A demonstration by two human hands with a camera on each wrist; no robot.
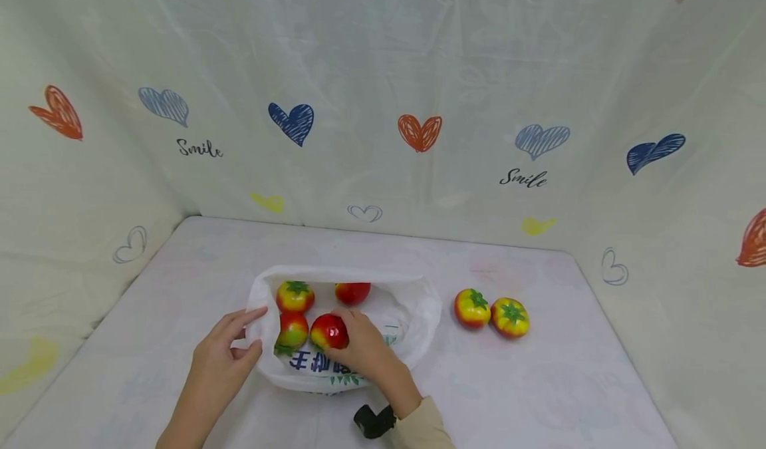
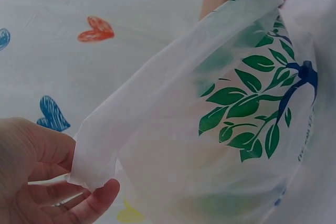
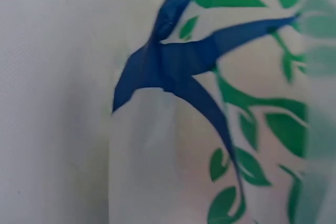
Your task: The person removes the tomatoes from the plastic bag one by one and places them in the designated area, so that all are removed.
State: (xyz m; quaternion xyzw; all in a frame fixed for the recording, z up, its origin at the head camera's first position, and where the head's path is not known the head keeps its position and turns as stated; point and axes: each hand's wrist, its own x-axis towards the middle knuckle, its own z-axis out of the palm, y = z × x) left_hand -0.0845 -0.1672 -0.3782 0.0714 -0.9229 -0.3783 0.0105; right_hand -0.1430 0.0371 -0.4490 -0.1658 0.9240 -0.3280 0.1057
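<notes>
A white bag [image 1: 344, 273] printed with green leaves and dark lettering lies with its mouth open on the table. My left hand [image 1: 224, 352] is at the bag's left rim; in the left wrist view that hand [image 2: 50, 177] pinches the folded edge between thumb and fingers. Inside the mouth, my right hand [image 1: 365, 346] grips a shiny red-yellow toy tomato [image 1: 328, 332]. Around it in the bag are three more: one with a green calyx [image 1: 295, 296], one below it [image 1: 293, 331], and a red one [image 1: 353, 293] partly hidden. The right wrist view shows only the bag's printed side [image 3: 173, 66].
Two more toy tomatoes, one red-yellow [image 1: 472, 308] and one yellower [image 1: 510, 318], sit side by side on the white-covered table [image 1: 538, 396], right of the bag. A black wrist camera [image 1: 372, 422] is at the right cuff. A heart-printed curtain [image 1: 359, 56] surrounds the table.
</notes>
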